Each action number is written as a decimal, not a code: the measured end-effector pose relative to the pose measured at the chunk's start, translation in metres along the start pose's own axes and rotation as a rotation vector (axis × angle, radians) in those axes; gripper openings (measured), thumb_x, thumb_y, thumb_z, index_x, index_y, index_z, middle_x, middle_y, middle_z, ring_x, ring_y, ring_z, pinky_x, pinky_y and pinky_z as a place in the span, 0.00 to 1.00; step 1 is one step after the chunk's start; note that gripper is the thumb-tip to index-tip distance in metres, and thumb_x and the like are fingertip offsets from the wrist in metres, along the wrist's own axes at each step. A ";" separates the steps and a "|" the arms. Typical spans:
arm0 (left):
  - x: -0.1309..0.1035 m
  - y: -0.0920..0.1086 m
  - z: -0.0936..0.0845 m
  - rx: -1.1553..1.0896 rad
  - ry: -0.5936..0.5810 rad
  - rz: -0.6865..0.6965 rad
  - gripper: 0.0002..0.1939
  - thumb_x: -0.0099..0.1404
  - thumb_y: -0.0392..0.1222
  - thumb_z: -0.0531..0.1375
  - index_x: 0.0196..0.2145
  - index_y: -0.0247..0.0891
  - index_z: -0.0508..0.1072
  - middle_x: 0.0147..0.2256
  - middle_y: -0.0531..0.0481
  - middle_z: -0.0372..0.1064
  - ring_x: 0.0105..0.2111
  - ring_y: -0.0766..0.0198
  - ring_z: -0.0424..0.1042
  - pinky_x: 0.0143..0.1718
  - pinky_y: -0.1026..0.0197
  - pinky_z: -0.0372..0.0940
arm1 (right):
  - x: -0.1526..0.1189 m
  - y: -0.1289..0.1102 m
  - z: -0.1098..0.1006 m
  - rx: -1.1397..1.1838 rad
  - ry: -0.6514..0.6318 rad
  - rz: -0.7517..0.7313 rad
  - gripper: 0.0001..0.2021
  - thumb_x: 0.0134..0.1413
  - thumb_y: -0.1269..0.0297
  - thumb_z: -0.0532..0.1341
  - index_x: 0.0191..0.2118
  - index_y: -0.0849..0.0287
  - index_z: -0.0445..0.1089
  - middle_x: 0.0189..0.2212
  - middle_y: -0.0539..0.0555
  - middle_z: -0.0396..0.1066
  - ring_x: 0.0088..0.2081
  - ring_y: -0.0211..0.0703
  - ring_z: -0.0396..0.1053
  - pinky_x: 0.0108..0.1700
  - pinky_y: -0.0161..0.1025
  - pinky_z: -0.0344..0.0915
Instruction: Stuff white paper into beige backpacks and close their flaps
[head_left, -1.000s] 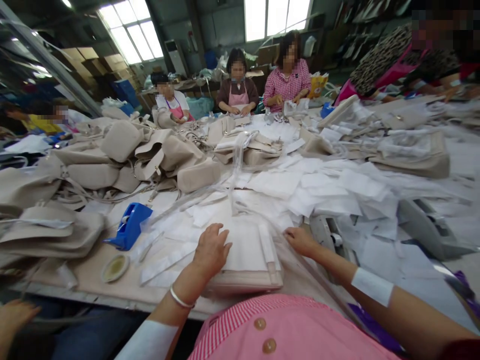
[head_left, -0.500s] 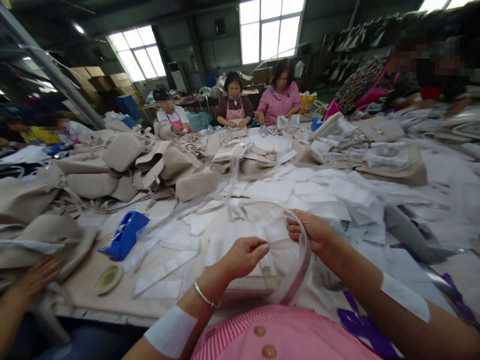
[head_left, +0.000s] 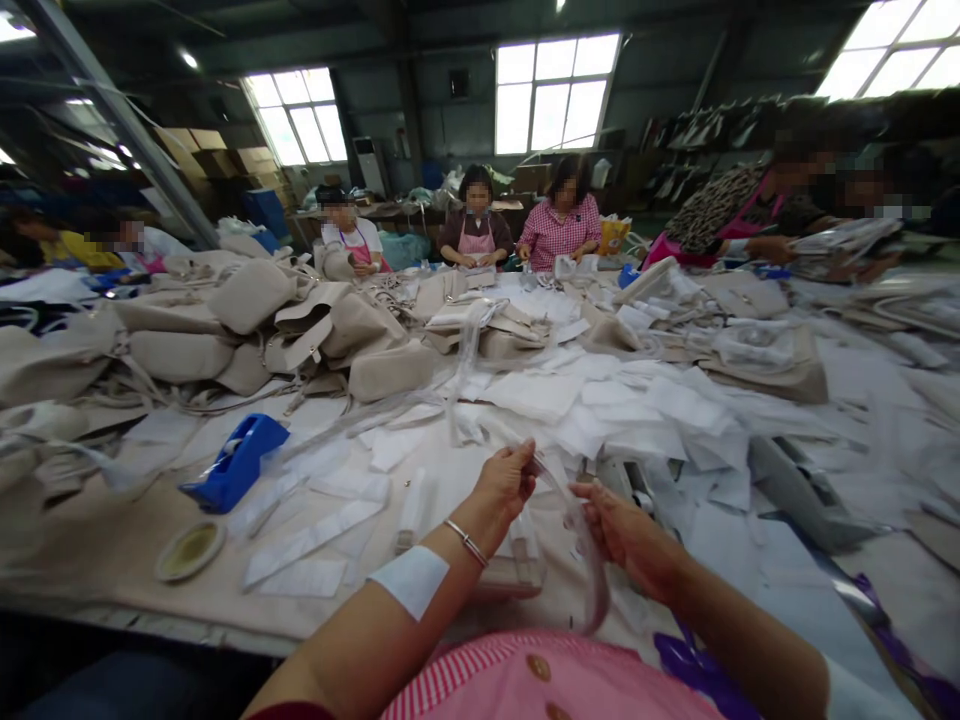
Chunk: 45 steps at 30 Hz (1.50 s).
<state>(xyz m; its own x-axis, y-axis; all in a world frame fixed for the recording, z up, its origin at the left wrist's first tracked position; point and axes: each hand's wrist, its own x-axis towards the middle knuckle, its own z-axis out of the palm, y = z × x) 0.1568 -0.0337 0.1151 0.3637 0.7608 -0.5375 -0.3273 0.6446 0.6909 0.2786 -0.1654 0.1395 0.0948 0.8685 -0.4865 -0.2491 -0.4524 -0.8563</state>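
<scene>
A beige strap in clear wrap arcs from the table toward my body. My left hand pinches its upper part between thumb and fingers. Just right of it, my right hand is at the strap's right edge, its fingers bent; whether they grip the strap is too blurred to tell. Beneath my left forearm lies a beige bag with white sheets on it.
A blue tape dispenser and a round dish stand at left. Beige bags pile behind them. White sheets cover the middle. A grey dispenser is at right. Several people sit or stand around the table.
My left hand has moved up and right and taken hold of the strap. My right hand has moved lower. The neighbouring person's hand at left is gone from view, and the view has shifted slightly.
</scene>
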 end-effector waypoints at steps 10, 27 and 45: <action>-0.017 0.001 0.017 0.207 -0.102 0.142 0.24 0.49 0.60 0.68 0.30 0.36 0.69 0.26 0.52 0.68 0.25 0.68 0.67 0.25 0.66 0.58 | 0.003 -0.021 -0.015 -0.178 -0.218 -0.148 0.11 0.49 0.58 0.64 0.33 0.61 0.70 0.28 0.54 0.73 0.29 0.41 0.71 0.36 0.40 0.66; -0.063 0.043 -0.012 0.171 -0.289 0.154 0.22 0.55 0.53 0.66 0.38 0.29 0.75 0.33 0.38 0.77 0.32 0.56 0.77 0.41 0.52 0.70 | 0.057 -0.056 0.020 0.058 -0.343 -0.195 0.23 0.58 0.45 0.56 0.47 0.60 0.68 0.44 0.60 0.73 0.43 0.47 0.72 0.47 0.46 0.67; -0.077 0.002 -0.016 0.309 -0.144 0.308 0.28 0.62 0.59 0.59 0.49 0.32 0.73 0.16 0.59 0.58 0.12 0.75 0.52 0.13 0.69 0.49 | 0.036 -0.014 0.057 -0.014 -0.318 -0.259 0.26 0.45 0.39 0.63 0.21 0.63 0.68 0.17 0.53 0.70 0.20 0.38 0.68 0.27 0.36 0.65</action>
<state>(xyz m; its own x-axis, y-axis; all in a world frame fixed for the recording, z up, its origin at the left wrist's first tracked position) 0.1146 -0.0898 0.1501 0.4153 0.8809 -0.2269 -0.1717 0.3208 0.9314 0.2302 -0.1159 0.1436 -0.1509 0.9723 -0.1787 -0.2429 -0.2116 -0.9467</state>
